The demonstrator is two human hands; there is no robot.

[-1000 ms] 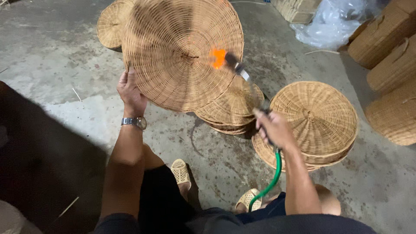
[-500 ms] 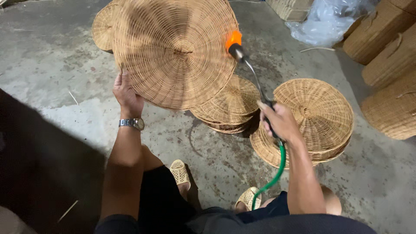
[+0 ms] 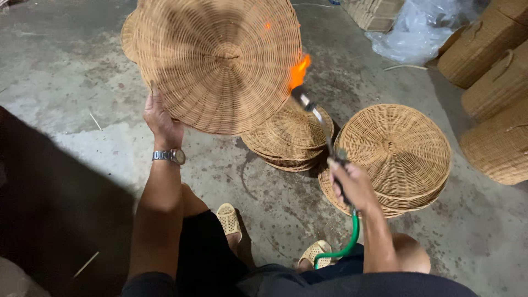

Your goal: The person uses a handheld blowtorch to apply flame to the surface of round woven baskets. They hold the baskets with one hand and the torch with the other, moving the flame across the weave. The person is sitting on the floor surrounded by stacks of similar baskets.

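The left hand (image 3: 160,122) closes its fingers on the lower edge of the round woven tray (image 3: 217,60), held up and tilted. The right hand (image 3: 352,184) grips the gas torch (image 3: 316,118); its flame (image 3: 298,71) licks the tray's right edge. Better to keep the flame moving, so nothing scorches. Stacks of woven lids (image 3: 399,154) lie just below, and plastic wrap (image 3: 418,33) lies well behind.

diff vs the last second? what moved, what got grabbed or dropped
The flame at the torch tip has slid from the face of the held woven tray out to its right edge. Nothing was grabbed or released. The left hand keeps its grip on the tray's lower left rim, the right hand stays on the torch handle with the green hose, and the tray stacks on the floor have not moved.
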